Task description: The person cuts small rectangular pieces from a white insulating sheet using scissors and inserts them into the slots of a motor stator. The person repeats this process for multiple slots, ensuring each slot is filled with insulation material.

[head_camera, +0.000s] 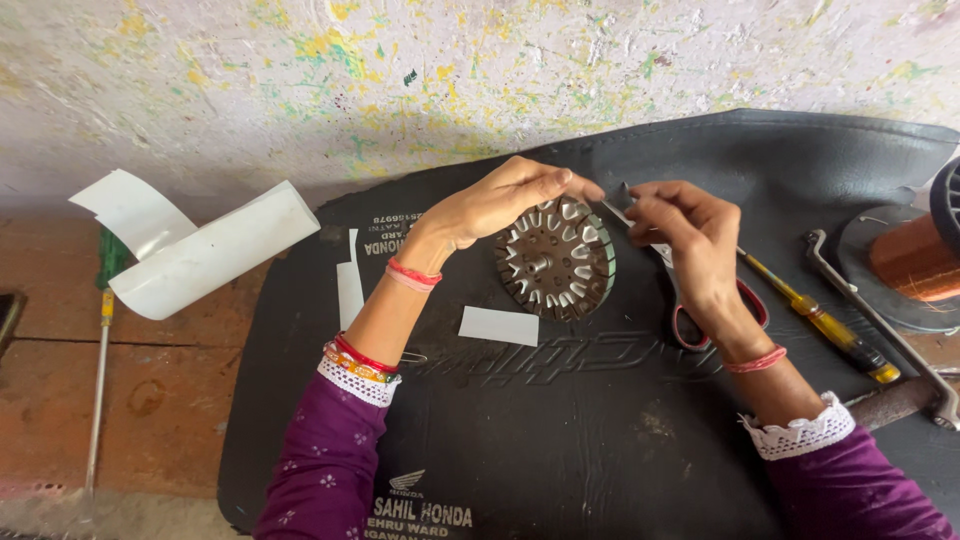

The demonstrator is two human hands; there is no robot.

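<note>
Here the left hand (500,205) arches over the top edge of a round slotted metal core (555,257), its grip closed on the rim with fingertips curled down at the upper right of the disc. The right hand (690,235) sits just beside it, its grip pinched narrow on a small pale strip (622,203) held against the core's upper right edge; what exactly the strip is cannot be told. The core stands tilted on a black mat (600,440) that covers the worktop (150,400), near the mat's middle and between the two hands.

Close under the core lies a small white paper rectangle (498,325), and a longer white paper slip (349,285) lies to its left, both flat on the mat. Red-handled scissors (700,320) lie partly hidden beneath the right wrist. Just to the right of that wrist runs a yellow-handled screwdriver (820,320), then a long metal wrench (880,320), and a spool of copper wire (915,260) stands at the right edge. Off the mat to the left, curled white sheets (200,250) rest over a second screwdriver with a green and yellow handle (103,300). A paint-speckled wall (400,70) rises behind.
</note>
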